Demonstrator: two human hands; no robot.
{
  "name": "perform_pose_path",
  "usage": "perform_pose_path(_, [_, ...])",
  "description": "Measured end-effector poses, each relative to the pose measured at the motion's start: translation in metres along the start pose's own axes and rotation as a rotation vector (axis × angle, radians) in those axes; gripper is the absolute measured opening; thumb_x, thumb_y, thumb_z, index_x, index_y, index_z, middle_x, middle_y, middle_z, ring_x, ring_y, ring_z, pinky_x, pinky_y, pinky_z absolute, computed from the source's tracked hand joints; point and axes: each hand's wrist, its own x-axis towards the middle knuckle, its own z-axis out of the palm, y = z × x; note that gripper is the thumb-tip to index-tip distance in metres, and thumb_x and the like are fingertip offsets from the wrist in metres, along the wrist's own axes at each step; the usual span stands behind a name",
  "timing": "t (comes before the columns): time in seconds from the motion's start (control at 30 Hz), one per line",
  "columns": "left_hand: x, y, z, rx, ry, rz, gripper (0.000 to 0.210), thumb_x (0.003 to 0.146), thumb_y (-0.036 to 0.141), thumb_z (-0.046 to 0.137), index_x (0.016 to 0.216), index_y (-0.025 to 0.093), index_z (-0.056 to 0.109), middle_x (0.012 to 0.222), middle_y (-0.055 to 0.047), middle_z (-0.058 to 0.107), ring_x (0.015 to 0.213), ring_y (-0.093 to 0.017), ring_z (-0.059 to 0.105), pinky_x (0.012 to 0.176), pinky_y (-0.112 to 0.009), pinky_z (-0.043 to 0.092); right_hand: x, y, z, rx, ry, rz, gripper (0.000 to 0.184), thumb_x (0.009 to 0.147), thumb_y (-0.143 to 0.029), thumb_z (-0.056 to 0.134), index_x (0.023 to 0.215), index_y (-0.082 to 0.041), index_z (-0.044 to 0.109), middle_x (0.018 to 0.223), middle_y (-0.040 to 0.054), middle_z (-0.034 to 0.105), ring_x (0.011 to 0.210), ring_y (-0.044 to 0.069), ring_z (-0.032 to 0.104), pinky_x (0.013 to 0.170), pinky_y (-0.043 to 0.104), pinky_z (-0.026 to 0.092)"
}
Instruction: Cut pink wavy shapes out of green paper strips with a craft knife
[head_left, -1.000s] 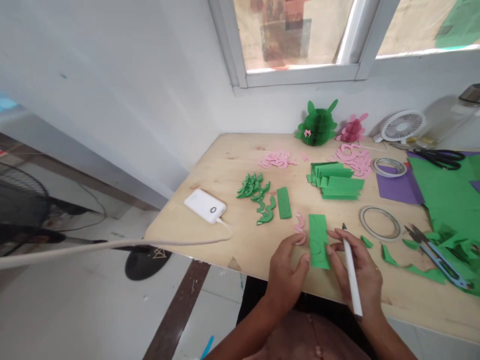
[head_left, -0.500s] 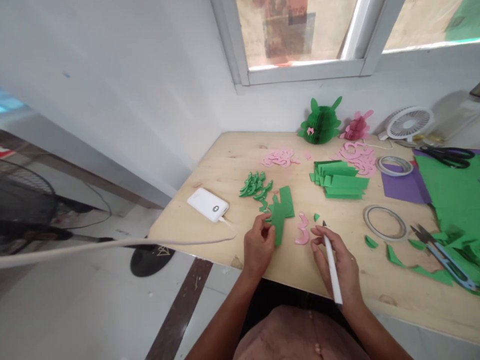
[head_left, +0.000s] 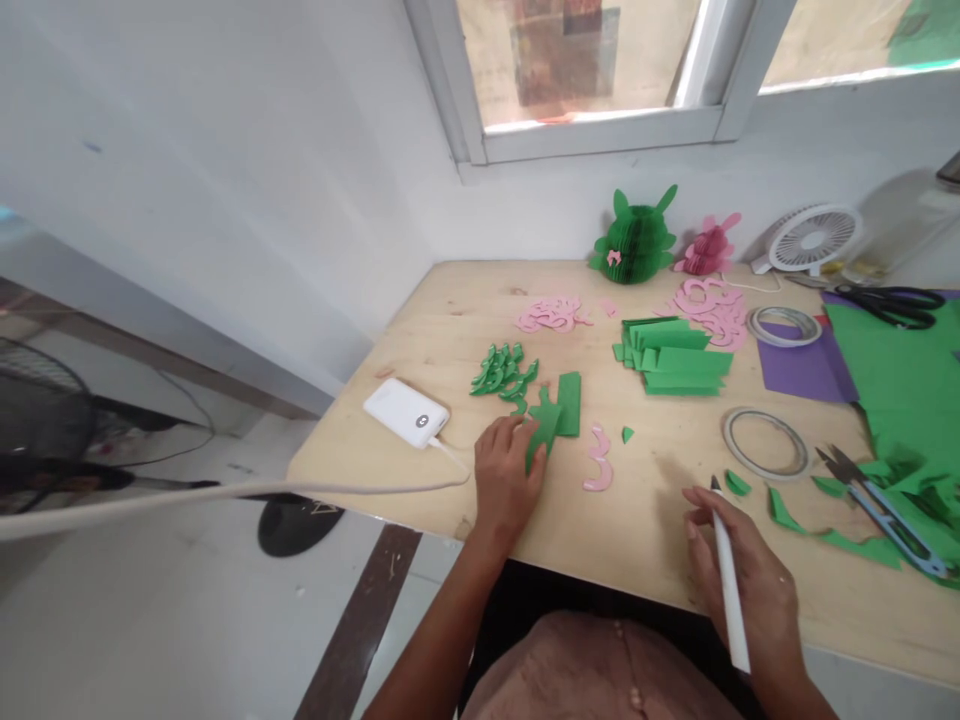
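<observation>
My left hand (head_left: 508,478) is closed on a green paper strip (head_left: 545,432), thumb on its near side, with part of the strip hidden under the fingers. Another green strip (head_left: 569,404) lies flat just to the right. Beyond the hand is a pile of small curved green paper cutouts (head_left: 501,370). A wavy pink paper cutout (head_left: 599,460) rests on the table between my hands, beside a tiny green scrap (head_left: 628,434). My right hand (head_left: 750,580) grips a white pen (head_left: 729,590), its dark tip pointing away from me above the table.
A white power bank (head_left: 407,411) with a cable sits left. Stacked green strips (head_left: 679,358), pink cutouts (head_left: 555,314) and paper figures (head_left: 634,243) stand farther back. At right are tape rolls (head_left: 766,443), blue-handled snips (head_left: 889,515), black scissors (head_left: 892,304) and a small fan (head_left: 814,240).
My right hand has moved right and nearer to me with the pen, away from the pink cutout. My left hand's fingers have spread over the green strip, which has shifted and turned.
</observation>
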Motion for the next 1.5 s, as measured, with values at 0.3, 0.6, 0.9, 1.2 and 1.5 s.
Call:
perform_pose_path(0.3, [0.003, -0.002, 0.008, 0.131, -0.155, 0.112, 0.028, 0.093, 0.021, 0.053, 0.118, 0.022, 0.066, 0.129, -0.011, 0.063, 0.129, -0.032, 0.048, 0.108, -0.053, 0.036, -0.008, 0.019, 0.012, 0.03, 0.005, -0.049, 0.029, 0.09, -0.034, 0.053, 0.113, -0.02, 0.064, 0.095, 0.007, 0.072, 0.079, 0.019, 0.07, 0.074, 0.031, 0.058])
perform_pose_path(0.6, [0.036, -0.01, 0.022, 0.213, -0.247, 0.111, 0.035, 0.097, 0.025, 0.044, 0.126, 0.02, 0.062, 0.134, -0.012, 0.06, 0.13, -0.029, 0.048, 0.11, -0.046, 0.036, -0.009, 0.02, 0.015, 0.028, 0.017, -0.084, 0.027, 0.091, -0.029, 0.052, 0.113, -0.018, 0.064, 0.093, 0.0075, 0.07, 0.08, 0.019, 0.068, 0.075, 0.032, 0.058])
perform_pose_path(0.9, [0.052, -0.015, 0.029, 0.217, -0.28, 0.114, 0.04, 0.1, 0.029, 0.04, 0.136, 0.021, 0.056, 0.142, -0.011, 0.055, 0.135, -0.029, 0.044, 0.113, -0.05, 0.031, -0.008, 0.021, 0.015, 0.031, 0.004, -0.07, 0.027, 0.09, -0.03, 0.053, 0.112, -0.02, 0.064, 0.093, 0.0074, 0.071, 0.079, 0.019, 0.069, 0.076, 0.033, 0.058])
perform_pose_path(1.2, [0.046, 0.01, 0.02, 0.113, -0.26, 0.212, 0.035, 0.098, 0.029, 0.045, 0.129, 0.022, 0.06, 0.137, -0.009, 0.059, 0.135, -0.028, 0.044, 0.115, -0.05, 0.027, -0.007, 0.02, 0.018, 0.03, 0.05, -0.101, 0.025, 0.091, -0.03, 0.053, 0.11, -0.019, 0.065, 0.1, 0.0098, 0.073, 0.082, 0.02, 0.072, 0.076, 0.033, 0.06])
perform_pose_path(1.5, [0.09, 0.068, 0.044, 0.024, -0.306, 0.426, 0.022, 0.095, 0.027, 0.056, 0.114, 0.024, 0.065, 0.12, -0.004, 0.068, 0.119, -0.022, 0.055, 0.112, -0.046, 0.028, -0.003, 0.011, 0.013, 0.013, 0.092, -0.14, 0.024, 0.09, -0.028, 0.052, 0.106, -0.017, 0.067, 0.094, 0.0089, 0.074, 0.075, 0.018, 0.072, 0.07, 0.028, 0.06])
